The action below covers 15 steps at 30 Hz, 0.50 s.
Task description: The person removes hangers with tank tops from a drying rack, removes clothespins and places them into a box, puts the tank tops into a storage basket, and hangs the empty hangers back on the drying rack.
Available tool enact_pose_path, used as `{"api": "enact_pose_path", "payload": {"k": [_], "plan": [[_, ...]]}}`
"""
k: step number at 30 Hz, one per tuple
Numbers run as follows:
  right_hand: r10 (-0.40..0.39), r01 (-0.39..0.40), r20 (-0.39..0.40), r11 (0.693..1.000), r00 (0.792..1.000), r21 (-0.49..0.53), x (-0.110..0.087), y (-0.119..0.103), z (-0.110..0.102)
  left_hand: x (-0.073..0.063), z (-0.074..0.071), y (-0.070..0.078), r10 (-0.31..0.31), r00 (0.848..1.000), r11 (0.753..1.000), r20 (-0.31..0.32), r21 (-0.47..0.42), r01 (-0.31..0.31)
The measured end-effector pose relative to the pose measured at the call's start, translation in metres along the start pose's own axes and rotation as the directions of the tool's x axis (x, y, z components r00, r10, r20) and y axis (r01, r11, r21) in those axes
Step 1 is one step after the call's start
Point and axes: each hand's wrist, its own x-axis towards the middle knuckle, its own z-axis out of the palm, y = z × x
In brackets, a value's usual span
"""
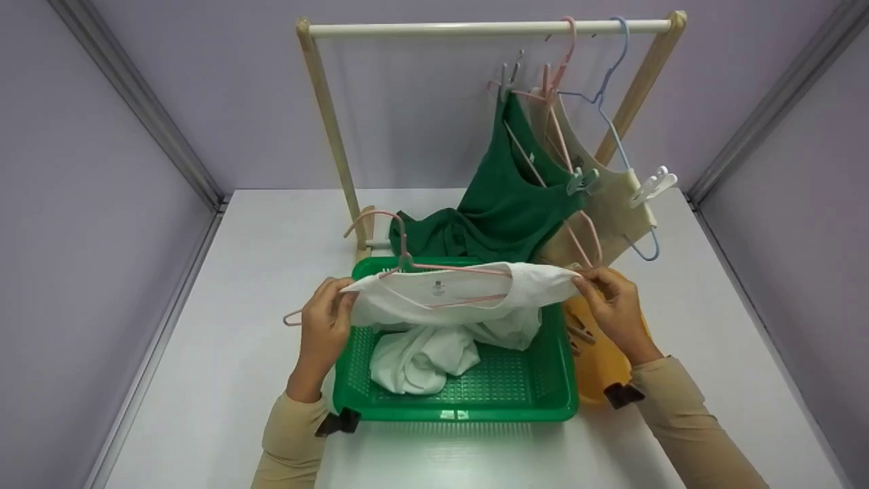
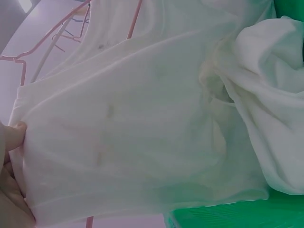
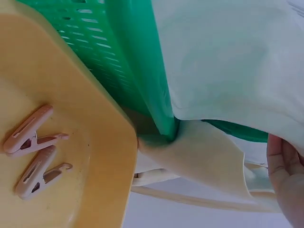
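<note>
A white sleeveless top (image 1: 543, 284) is stretched sideways above a green basket (image 1: 455, 413), its neckline facing up. My left hand (image 1: 326, 322) pinches the top at one shoulder, and my right hand (image 1: 614, 309) pinches the opposite shoulder. Through the neckline runs a pink hanger (image 1: 404, 241), its hook standing up nearer the left hand. One end of that hanger sticks out left, beyond my left hand. In the left wrist view the thumb presses on the white cloth (image 2: 128, 133). The right wrist view shows fingers (image 3: 280, 156) at the cloth's edge.
Behind the basket stands a rack (image 1: 441, 29) with a green top (image 1: 523, 210) and a beige top (image 1: 611, 204) clipped to hangers. More white cloth (image 1: 421, 360) lies in the basket. To its right is a yellow basin (image 1: 604, 367) holding clothespins (image 3: 35, 175).
</note>
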Motion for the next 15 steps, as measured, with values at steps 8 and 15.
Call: {"api": "enact_pose_path", "payload": {"k": [8,15], "plan": [[0.065,-0.068,-0.052,0.996,0.996,-0.058,0.001,0.0,-0.002,0.002,0.001,0.002,-0.016,1.0,1.0,-0.007,-0.014,0.016],[0.125,-0.132,-0.077,0.988,0.989,-0.086,-0.003,0.01,0.0,0.0,0.003,0.003,-0.017,1.0,1.0,0.007,-0.016,0.017]]}}
